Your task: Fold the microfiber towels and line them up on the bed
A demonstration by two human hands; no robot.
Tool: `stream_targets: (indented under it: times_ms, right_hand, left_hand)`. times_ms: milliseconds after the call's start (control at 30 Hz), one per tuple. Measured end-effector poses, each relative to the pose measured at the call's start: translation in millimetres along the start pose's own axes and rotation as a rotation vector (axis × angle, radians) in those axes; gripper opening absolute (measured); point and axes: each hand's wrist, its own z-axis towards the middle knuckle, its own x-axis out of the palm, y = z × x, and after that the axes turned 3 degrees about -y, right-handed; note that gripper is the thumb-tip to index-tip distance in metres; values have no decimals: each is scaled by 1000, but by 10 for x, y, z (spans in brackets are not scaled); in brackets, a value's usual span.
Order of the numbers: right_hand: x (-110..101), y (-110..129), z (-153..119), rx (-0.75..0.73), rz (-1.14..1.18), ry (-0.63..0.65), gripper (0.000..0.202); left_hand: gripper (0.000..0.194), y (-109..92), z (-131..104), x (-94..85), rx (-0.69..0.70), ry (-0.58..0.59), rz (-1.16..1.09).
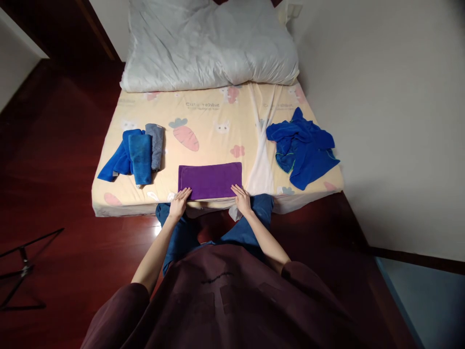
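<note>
Dark red floor (72,194) and pale wall (392,121) around a bed (210,138) with a yellow rabbit-and-carrot sheet (141,111). Purple cloth (210,180), folded to a flat rectangle, lies at the bed's near edge, about mid-width, long side along the edge. Left hand (179,201) on its near left corner, right hand (241,198) on its near right corner; both palm down, fingers straight and laid on the fabric, nothing visibly pinched, thumbs unclear. Left of the cloth, toward the near left corner of the bed: rolled blue cloths (140,155) beside a grey roll (157,145). Crumpled blue cloth (303,145) near the bed's right edge, well apart from the purple one. Puffy light grey quilt (214,46) across the far end. Black stand (24,269) on the floor, far left.
</note>
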Motion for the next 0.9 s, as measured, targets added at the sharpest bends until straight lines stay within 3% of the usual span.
stream_targets:
  times_ms: [400, 567, 700, 800, 900]
  right_hand:
    - [-95, -317, 224, 40, 226, 10, 65]
    - [-71, -413, 260, 150, 336, -38, 62]
    - [8, -465, 302, 245, 456, -93, 42]
    - [75, -504, 345, 335, 505, -163, 30]
    - [118, -539, 369, 405, 505, -204, 37]
  left_hand:
    - [68, 226, 91, -160, -119, -114, -199]
    - [53, 315, 96, -195, -200, -168, -369]
    - [37, 315, 132, -210, -313, -207, -440]
    - [35, 297, 185, -210, -456, -232, -415]
    - [38, 282, 226, -195, -502, -231, -410]
